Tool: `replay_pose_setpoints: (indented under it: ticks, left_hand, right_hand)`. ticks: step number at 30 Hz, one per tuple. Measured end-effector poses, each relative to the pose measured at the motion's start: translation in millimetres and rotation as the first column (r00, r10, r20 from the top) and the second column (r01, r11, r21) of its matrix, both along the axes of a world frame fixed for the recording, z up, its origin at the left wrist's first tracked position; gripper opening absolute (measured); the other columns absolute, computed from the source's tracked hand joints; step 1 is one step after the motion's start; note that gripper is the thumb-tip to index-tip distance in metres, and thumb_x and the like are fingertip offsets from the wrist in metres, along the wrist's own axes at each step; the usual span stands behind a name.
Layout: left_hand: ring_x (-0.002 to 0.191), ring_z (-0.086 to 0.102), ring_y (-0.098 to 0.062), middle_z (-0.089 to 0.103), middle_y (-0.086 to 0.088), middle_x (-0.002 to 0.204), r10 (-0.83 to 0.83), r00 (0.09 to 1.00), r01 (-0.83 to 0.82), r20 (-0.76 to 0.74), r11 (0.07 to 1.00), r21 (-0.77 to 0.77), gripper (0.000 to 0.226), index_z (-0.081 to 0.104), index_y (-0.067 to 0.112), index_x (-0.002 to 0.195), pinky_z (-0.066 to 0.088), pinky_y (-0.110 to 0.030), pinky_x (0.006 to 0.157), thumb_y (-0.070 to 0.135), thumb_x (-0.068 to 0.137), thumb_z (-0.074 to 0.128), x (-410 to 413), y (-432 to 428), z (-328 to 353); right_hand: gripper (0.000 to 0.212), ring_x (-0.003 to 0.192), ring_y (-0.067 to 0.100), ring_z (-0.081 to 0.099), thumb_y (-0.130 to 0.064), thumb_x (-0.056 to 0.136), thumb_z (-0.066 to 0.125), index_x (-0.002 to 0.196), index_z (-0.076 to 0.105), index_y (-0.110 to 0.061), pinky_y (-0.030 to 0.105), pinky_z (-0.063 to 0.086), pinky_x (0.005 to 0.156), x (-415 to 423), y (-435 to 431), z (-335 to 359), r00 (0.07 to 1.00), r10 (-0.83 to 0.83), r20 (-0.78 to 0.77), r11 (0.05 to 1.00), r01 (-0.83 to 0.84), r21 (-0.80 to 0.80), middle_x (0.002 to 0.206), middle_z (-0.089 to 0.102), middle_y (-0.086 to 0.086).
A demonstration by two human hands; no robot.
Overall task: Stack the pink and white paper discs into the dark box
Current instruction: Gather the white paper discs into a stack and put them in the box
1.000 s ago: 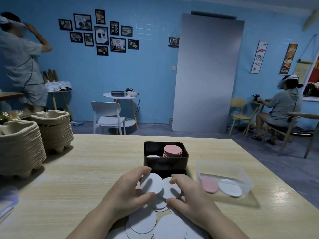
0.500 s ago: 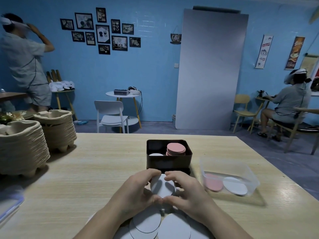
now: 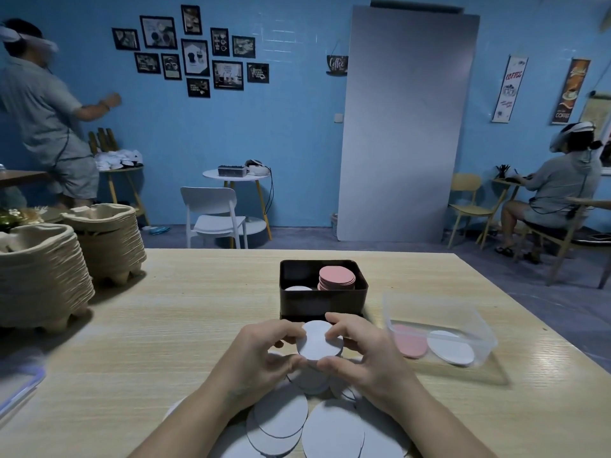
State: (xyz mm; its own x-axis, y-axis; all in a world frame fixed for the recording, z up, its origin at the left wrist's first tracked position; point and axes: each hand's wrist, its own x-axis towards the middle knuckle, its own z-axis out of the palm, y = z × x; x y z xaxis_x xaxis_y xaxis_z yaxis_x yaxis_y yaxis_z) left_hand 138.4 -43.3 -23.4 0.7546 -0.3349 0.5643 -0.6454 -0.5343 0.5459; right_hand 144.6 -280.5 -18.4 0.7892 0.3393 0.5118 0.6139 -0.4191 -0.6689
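Two hands meet over the middle of the table (image 3: 165,325), a little toward its near edge. The left hand (image 3: 261,355) and the right hand (image 3: 367,355) hold the white discs (image 3: 317,342) between them. I can see one disc on top, and it looks like a few more sit under it.

The fingers (image 3: 284,328) are curled in close, not spread wide. Fingertips press the far rim and thumbs press the near rim. I think both hands squeeze from the sides so the edges line up and the little pile turns neat before it goes in.

The dark box (image 3: 322,300) stands just beyond the hands, toward the far edge. Inside it, a pink stack (image 3: 336,277) fills the right side and pokes up above the rim. A low white stack (image 3: 297,288) sits on the left side. So the held discs most likely belong on the left, white with white.

Many loose white discs (image 3: 330,428) lie in a heap at the near edge, under the wrists, so there is plenty left to do. A clear tub (image 3: 476,325) near the right edge holds one pink and one white disc.
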Motion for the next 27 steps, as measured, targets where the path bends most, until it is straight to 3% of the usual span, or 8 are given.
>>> replay_pose_setpoints:
  ticks: [5,8,10,16,22,27]
  left_hand:
    - [0.093,0.066,-0.015,0.068,0.015,0.097,-0.017,1.000,0.017,0.010,1.000,0.007,0.023,0.067,0.030,0.099,0.053,-0.020,0.078,0.015,0.088,0.079,1.1,-0.6,-1.0]
    - [0.097,0.067,-0.015,0.070,0.013,0.102,-0.008,1.000,0.008,-0.026,1.000,-0.023,0.027,0.068,0.032,0.110,0.054,-0.019,0.078,0.017,0.089,0.079,0.9,0.5,-2.2]
    - [0.096,0.067,-0.014,0.070,0.011,0.099,-0.030,0.997,0.028,-0.070,0.999,-0.033,0.027,0.067,0.031,0.106,0.054,-0.018,0.074,0.014,0.088,0.080,0.1,0.5,-2.5]
    - [0.093,0.066,-0.016,0.069,0.013,0.097,-0.019,1.000,0.019,-0.024,1.000,-0.012,0.023,0.066,0.032,0.097,0.054,-0.019,0.074,0.021,0.086,0.083,0.9,0.3,-2.7]
    - [0.098,0.065,-0.014,0.068,0.017,0.105,-0.030,0.999,0.029,0.036,0.999,0.045,0.027,0.065,0.032,0.098,0.056,-0.028,0.073,0.017,0.084,0.082,1.1,-2.1,-1.4]
    - [0.099,0.064,-0.012,0.068,0.016,0.106,-0.029,0.999,0.026,0.044,0.997,0.070,0.024,0.063,0.031,0.099,0.055,-0.029,0.075,0.020,0.084,0.079,2.2,-2.4,-3.3]
  right_hand:
    - [0.031,0.134,-0.006,0.048,-0.045,0.072,0.083,0.094,0.065,-0.033,0.031,0.054,0.099,1.2,-1.9,-2.5,1.000,0.003,-0.025,1.000,-0.003,-0.010,0.131,0.062,-0.017]
    - [0.029,0.133,-0.006,0.049,-0.031,0.074,0.083,0.096,0.064,-0.034,0.036,0.053,0.100,1.5,-3.9,-4.9,1.000,0.017,-0.024,0.999,-0.018,-0.046,0.129,0.060,-0.025]
    - [0.029,0.132,-0.005,0.050,-0.024,0.075,0.082,0.096,0.064,-0.034,0.037,0.054,0.100,1.5,-4.5,-4.8,0.999,0.026,-0.023,0.999,-0.026,-0.037,0.129,0.059,-0.026]
    - [0.033,0.138,-0.005,0.044,-0.042,0.072,0.084,0.097,0.065,-0.033,0.037,0.052,0.101,0.3,-5.3,-3.1,1.000,0.009,-0.029,0.999,-0.010,-0.042,0.138,0.059,-0.010]
    - [0.030,0.133,-0.008,0.046,-0.041,0.073,0.082,0.096,0.065,-0.033,0.030,0.052,0.096,0.5,-5.3,-2.9,0.999,-0.014,-0.042,0.995,0.010,-0.102,0.133,0.057,-0.022]
    - [0.031,0.136,-0.010,0.043,-0.042,0.072,0.082,0.093,0.064,-0.031,0.026,0.055,0.090,0.9,-6.4,-0.8,0.999,-0.005,-0.053,0.993,-0.001,-0.122,0.136,0.057,-0.016]
